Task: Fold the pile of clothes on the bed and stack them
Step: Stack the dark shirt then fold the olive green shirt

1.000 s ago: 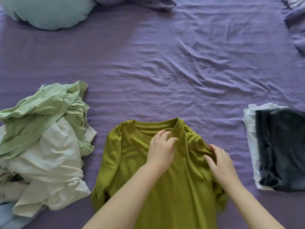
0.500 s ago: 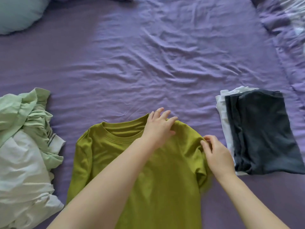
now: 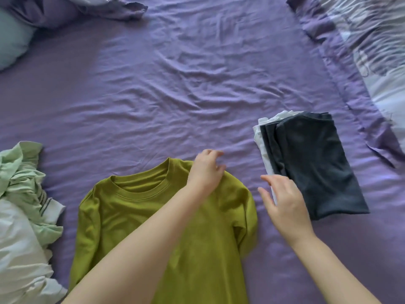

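Your right hand (image 3: 285,205) has let go of the olive-green cotton sweatshirt (image 3: 175,216), fingers apart; your left hand (image 3: 206,172) rests loosely open on its shoulder, so the sleeve fold is set.

My left forearm (image 3: 140,244) covers the middle of the green shirt (image 3: 122,213), and its hem runs off the bottom edge. The unfolded pile (image 3: 24,207) is cut by the left edge, so I can't count its pieces. Under the dark folded top (image 3: 315,165), only a white sliver (image 3: 262,137) shows. The pillow (image 3: 11,42) and the quilt (image 3: 372,40) are cropped.
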